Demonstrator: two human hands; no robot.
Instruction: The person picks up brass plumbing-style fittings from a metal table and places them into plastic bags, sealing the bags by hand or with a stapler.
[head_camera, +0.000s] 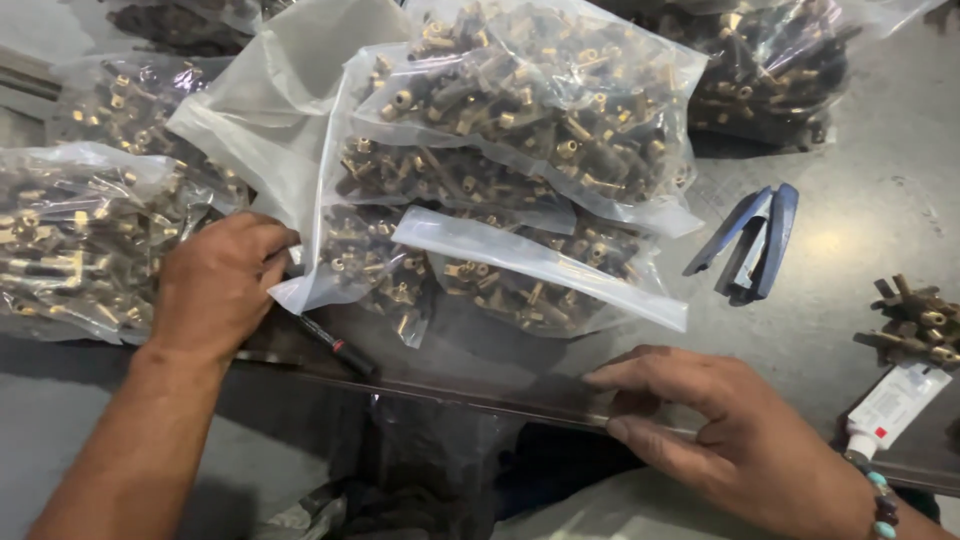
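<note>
Plastic bag (300, 130) edge is pinched in curled left hand (215, 285) fingers; right hand (720, 425), fingers loosely spread, rests on table edge (480, 395) lower right, blue stapler (752, 243) beyond.

Landmark: blue metal stapler (752, 245) on the grey table. Left of it, a stack of clear plastic bags of small brass fittings (520, 130), approx. three deep, flaps loose. Farther left, another clear bag of brass fittings (75, 250) at the table edge. Behind the stapler, a darker clear bag of fittings (770, 60). Right and nearer, a small white tube with red label (893, 408).
</note>
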